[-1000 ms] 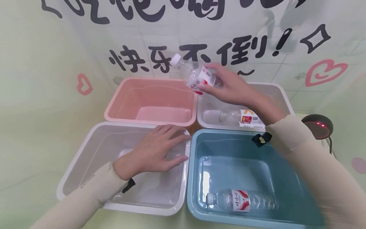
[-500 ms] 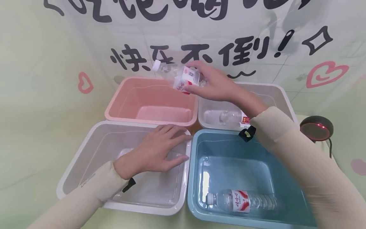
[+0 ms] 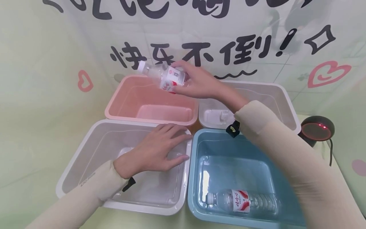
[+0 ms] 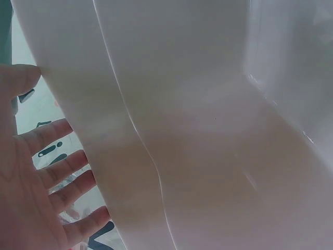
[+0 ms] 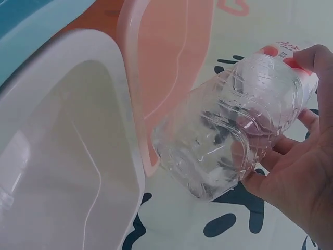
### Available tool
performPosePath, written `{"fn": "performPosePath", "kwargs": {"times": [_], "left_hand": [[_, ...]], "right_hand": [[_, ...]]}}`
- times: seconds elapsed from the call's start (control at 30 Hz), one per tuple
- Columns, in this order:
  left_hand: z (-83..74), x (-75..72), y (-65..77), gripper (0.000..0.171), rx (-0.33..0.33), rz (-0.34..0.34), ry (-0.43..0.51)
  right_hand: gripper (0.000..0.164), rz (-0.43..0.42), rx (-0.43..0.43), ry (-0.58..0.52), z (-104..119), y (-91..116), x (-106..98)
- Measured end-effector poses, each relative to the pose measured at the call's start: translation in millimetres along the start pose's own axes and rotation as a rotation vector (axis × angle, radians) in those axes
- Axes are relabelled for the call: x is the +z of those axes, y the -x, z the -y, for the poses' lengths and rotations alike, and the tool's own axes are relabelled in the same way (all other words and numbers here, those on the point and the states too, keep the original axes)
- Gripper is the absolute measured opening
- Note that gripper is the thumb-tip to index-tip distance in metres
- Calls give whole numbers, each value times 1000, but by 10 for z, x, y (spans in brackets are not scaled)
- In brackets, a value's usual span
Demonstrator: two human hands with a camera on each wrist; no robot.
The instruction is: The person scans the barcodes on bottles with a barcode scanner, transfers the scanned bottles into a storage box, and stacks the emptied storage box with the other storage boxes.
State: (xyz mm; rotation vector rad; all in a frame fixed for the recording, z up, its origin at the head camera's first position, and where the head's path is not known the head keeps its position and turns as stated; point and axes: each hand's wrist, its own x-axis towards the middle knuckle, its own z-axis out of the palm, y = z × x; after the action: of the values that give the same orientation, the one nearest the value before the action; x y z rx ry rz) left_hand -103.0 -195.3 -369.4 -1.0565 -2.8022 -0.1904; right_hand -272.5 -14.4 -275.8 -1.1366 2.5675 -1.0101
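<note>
My right hand grips a clear plastic bottle round its red-and-white label. The bottle is tilted, its white cap pointing left, above the pink bin. In the right wrist view the clear base of the bottle faces the camera, with the thumb on one side and fingers on the other. My left hand hovers over or rests at the right rim of the front-left grey bin, fingers spread and holding nothing. The left wrist view has the fingertips along that bin's edge.
Another capped bottle lies in the blue bin at front right. The back-right grey bin holds a bottle, mostly hidden by my right arm. A round black device with red lights stands at the right.
My right hand has carried the bottle leftward, from near the back-right grey bin to above the pink bin. My left hand stays where it was.
</note>
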Motion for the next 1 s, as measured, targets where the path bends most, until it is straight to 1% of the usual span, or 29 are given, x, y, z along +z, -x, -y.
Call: {"fn": "performPosePath", "kwargs": {"times": [0.2, 0.37, 0.5, 0.77, 0.9, 1.0], "left_hand": [[-5, 5, -11, 60, 9, -13, 0], [-7, 6, -9, 61, 3, 0, 2], [-5, 5, -2, 61, 1, 1, -3], [5, -7, 0, 59, 16, -19, 1], [2, -3, 1, 60, 18, -18, -1], [9, 2, 4, 60, 14, -16, -7]], "right_hand": [[73, 4, -31, -14, 29, -98, 72], [73, 5, -75, -18, 71, -174, 152], [72, 14, -88, -2, 102, -222, 205], [75, 62, -65, 42, 105, -296, 281], [78, 77, -41, 85, 73, -299, 296], [76, 85, -38, 123, 50, -275, 281]]}}
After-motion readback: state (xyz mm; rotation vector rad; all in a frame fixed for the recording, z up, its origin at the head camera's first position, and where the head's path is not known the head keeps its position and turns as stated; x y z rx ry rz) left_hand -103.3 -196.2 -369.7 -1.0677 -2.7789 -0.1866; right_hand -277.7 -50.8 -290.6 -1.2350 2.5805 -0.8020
